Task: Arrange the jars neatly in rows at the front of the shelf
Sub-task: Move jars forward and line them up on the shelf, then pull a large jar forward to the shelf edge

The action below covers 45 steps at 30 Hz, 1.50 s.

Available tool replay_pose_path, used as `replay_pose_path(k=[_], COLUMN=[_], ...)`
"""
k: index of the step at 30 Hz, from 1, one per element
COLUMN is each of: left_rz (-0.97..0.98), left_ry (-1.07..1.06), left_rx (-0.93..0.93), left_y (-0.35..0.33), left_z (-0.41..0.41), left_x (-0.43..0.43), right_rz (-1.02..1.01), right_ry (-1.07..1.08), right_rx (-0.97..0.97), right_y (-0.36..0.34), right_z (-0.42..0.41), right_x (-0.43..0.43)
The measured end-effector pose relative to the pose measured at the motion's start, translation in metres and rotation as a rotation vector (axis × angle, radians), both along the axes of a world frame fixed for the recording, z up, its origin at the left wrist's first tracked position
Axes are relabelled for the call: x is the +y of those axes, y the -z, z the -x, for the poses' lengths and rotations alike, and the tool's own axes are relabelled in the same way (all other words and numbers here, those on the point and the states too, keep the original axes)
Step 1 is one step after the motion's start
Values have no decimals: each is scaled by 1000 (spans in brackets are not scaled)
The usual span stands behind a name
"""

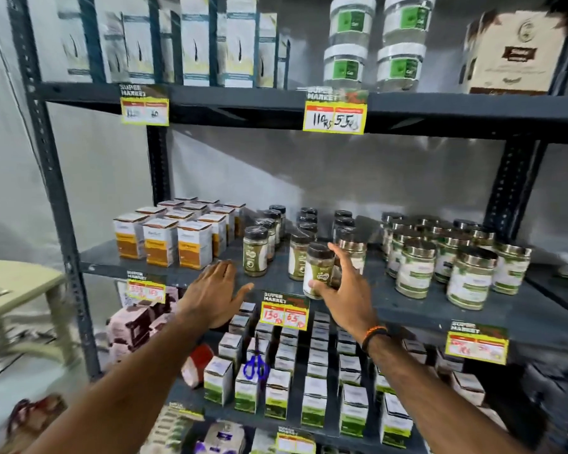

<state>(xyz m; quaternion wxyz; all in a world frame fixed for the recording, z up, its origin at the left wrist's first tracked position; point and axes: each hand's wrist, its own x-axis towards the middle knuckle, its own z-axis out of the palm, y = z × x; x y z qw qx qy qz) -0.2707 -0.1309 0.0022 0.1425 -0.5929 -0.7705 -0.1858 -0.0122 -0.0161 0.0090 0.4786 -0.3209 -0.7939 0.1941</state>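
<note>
Dark grey metal forms the middle shelf (473, 314), and everything here sits relative to its front edge. Nearest the camera, two bare forearms reach up toward that edge; the right wrist wears an orange and black braided band (374, 335). The left hand (215, 290) is spread flat with fingers splayed, palm facing down, holding nothing, hovering at the front edge just left of the jar rows. The right hand (343, 290) wraps its fingers and thumb round a small clear jar with a black lid and green powder (318, 270), held tilted slightly, at the front edge above the yellow and red price tag (284, 311) clipped there. Just behind that held jar, further in from the edge, stand three rows of matching black-lidded jars (304, 237) running toward the back wall; the leftmost row's front jar (255, 252) stands just beyond the left hand's fingertips. To the left of these rows sit white and orange cardboard boxes (177, 237) in a block. To the right, larger clear jars with shiny metal lids and green labels (440, 260) are clustered loosely, some nearer the edge than others.
</note>
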Motion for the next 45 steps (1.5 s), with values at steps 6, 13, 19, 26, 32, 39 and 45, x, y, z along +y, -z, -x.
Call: replay_pose_path(k=[6, 13, 19, 26, 32, 39, 45], left_rz=[33, 36, 29, 10, -15, 24, -53], left_ry=[34, 7, 5, -6, -6, 16, -9], left_rx=[16, 81, 81, 97, 105, 64, -82], left_y=[14, 25, 29, 35, 37, 29, 6], left_z=[17, 23, 25, 27, 27, 28, -1], left_x=[17, 25, 27, 32, 32, 27, -1], right_rz=[-80, -57, -81, -128, 78, 111, 98], right_ry=[71, 97, 93, 228, 270, 256, 248], right_rx=[4, 46, 204, 249, 18, -54, 0], right_y=[10, 23, 22, -1, -1, -1, -10], right_z=[14, 15, -4, -23, -20, -20, -51], right_x=[10, 13, 5, 32, 55, 59, 33])
